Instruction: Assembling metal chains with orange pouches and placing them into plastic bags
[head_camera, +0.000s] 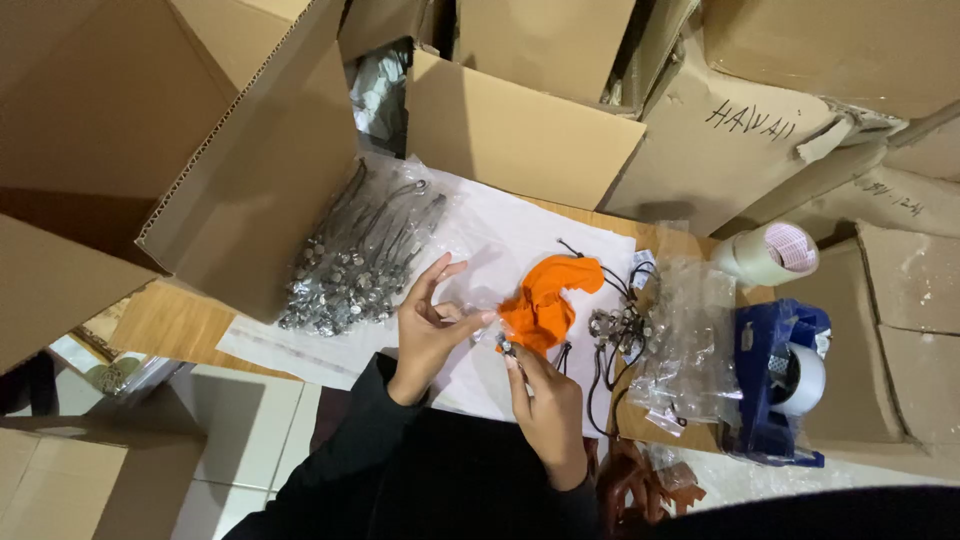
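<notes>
Orange cloth (545, 300) lies bunched on the white paper sheet (500, 250) that covers the table (170, 325), just beyond both hands. Left hand (428, 330): thumb and forefinger pinched together on a small clear plastic bag (478, 312), remaining fingers spread apart and raised. Right hand (548, 405): fingers closed on a small metal piece (505, 346) at the cloth's near edge. Black cords with metal fittings (615, 325) lie just right of the cloth, beside a heap of clear bags (685, 340). A large bag of corded metal pieces (360, 265) rests left of the hands. A blue tape dispenser (780, 380) and a roll of tape (770, 250) sit at the right end. Cardboard boxes (520, 130) surround the work area.
</notes>
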